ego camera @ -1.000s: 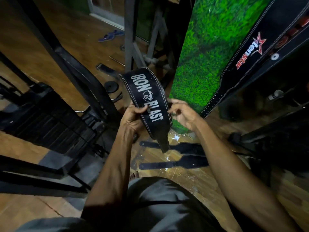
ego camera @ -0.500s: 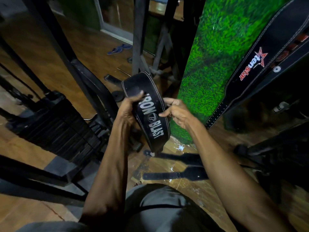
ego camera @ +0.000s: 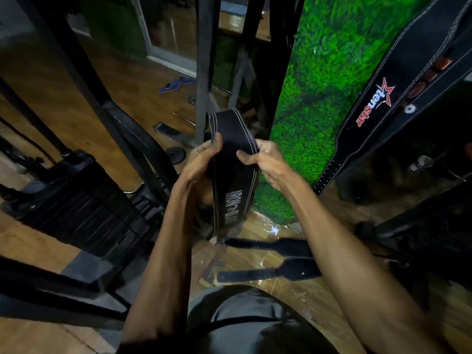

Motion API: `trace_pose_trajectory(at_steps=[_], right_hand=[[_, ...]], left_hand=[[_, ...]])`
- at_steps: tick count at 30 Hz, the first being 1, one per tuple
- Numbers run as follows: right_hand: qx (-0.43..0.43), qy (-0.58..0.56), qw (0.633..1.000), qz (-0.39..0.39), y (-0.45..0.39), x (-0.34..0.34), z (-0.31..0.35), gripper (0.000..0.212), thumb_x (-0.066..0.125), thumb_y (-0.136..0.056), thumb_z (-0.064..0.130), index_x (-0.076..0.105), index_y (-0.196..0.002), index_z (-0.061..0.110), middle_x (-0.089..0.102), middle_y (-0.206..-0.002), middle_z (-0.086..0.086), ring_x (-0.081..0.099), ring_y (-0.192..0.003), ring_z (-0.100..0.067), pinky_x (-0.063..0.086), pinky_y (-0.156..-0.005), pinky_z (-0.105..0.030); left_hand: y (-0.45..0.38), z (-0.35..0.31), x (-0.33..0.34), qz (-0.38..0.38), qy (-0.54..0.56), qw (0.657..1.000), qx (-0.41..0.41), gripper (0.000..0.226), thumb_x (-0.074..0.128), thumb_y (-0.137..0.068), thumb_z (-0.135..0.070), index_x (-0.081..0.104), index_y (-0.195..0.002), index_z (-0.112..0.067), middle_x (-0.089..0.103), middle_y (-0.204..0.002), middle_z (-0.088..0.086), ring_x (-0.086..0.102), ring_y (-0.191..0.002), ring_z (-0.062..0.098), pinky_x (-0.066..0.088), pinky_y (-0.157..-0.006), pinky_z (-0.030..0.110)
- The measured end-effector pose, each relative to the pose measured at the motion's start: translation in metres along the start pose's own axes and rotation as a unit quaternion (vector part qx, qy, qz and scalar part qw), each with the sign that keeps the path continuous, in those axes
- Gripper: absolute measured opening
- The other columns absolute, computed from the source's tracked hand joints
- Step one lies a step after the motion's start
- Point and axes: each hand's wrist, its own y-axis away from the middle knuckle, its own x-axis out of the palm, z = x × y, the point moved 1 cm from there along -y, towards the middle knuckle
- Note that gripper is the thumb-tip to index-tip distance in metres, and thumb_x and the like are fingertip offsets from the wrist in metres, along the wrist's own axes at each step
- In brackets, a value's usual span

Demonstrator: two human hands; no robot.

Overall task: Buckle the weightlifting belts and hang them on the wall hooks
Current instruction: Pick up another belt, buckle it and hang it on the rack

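A black leather belt (ego camera: 233, 182) with white stitching and white "IRON BLAST" lettering hangs folded between my hands at chest height. My left hand (ego camera: 201, 159) grips its left edge, thumb over the top. On its right edge my right hand (ego camera: 265, 162) pinches the belt with thumb and fingers. Its buckle is hidden. Two more black belts lie flat on the wooden floor below, one (ego camera: 270, 247) nearer the green wall and one (ego camera: 268, 273) closer to me. A black "tenstar" belt (ego camera: 378, 103) hangs against the wall at right.
An artificial-grass wall panel (ego camera: 321, 80) stands just right of my hands. Black gym machine frames (ego camera: 84, 77) and a weight stack (ego camera: 76, 210) fill the left. A small weight plate (ego camera: 176, 155) and blue sandals (ego camera: 176, 84) lie on the floor beyond.
The belt has slid down through my hands, so the lettering now sits below them. Both hands have risen and closed on the belt's upper fold.
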Motion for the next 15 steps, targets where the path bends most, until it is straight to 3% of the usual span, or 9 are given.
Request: trace_pose_trajectory(at_steps=[2,5,8,10,12,15], right_hand=[[0.021,0.028,0.999,0.013,0.007,0.000,-0.014,0.036,0.079,-0.079,-0.008,0.072,-0.115,-0.005,0.077,-0.097,-0.009,0.071,-0.087,-0.013,0.057,-0.082,-0.023],[0.052,0.011,0.998,0.046,0.015,0.002,-0.016,0.040,0.072,-0.082,-0.011,0.068,-0.121,-0.006,0.079,-0.091,-0.001,0.074,-0.083,-0.010,0.057,-0.077,-0.020],[0.075,-0.093,0.992,0.050,0.015,0.001,-0.002,0.044,0.072,-0.092,0.020,0.066,-0.130,-0.002,0.079,-0.105,-0.007,0.076,-0.092,-0.014,0.060,-0.074,-0.025],[0.075,-0.116,0.990,0.026,0.009,0.001,0.010,0.063,0.074,-0.087,0.041,0.065,-0.131,-0.003,0.076,-0.116,-0.014,0.075,-0.104,-0.022,0.062,-0.086,-0.034],[0.056,-0.127,0.990,0.014,0.002,0.003,0.018,0.052,0.074,-0.091,0.031,0.065,-0.127,-0.006,0.075,-0.115,-0.019,0.075,-0.102,-0.027,0.061,-0.091,-0.040],[0.031,-0.114,0.993,-0.012,-0.001,0.008,0.020,0.034,0.069,-0.090,-0.004,0.065,-0.122,-0.013,0.074,-0.099,-0.022,0.075,-0.075,-0.024,0.064,-0.068,-0.035]], left_hand=[[-0.006,-0.011,-0.003,-0.010,-0.003,0.999,0.037,0.056,0.068,-0.094,-0.041,0.063,-0.130,0.002,0.065,-0.132,0.025,0.064,-0.122,0.039,0.052,-0.104,0.049],[-0.006,-0.010,0.001,-0.056,-0.042,0.994,0.085,0.028,0.070,-0.089,-0.002,0.070,-0.116,0.003,0.070,-0.120,0.026,0.069,-0.105,0.035,0.055,-0.101,0.050],[0.000,0.002,0.000,-0.041,-0.018,0.994,0.095,0.037,0.067,-0.077,0.016,0.073,-0.111,0.001,0.068,-0.123,0.028,0.068,-0.106,0.034,0.051,-0.105,0.053],[0.000,0.010,-0.001,-0.021,-0.037,0.994,0.097,0.039,0.070,-0.070,0.019,0.075,-0.105,0.002,0.067,-0.116,0.022,0.067,-0.105,0.031,0.049,-0.108,0.055],[0.000,0.016,0.001,0.009,-0.062,0.994,0.089,0.042,0.073,-0.063,0.018,0.079,-0.100,-0.001,0.064,-0.113,0.021,0.064,-0.106,0.034,0.044,-0.108,0.059],[0.006,0.021,0.006,0.005,-0.068,0.996,0.056,0.035,0.071,-0.069,0.016,0.079,-0.096,-0.005,0.072,-0.099,0.017,0.066,-0.096,0.031,0.055,-0.097,0.047]])
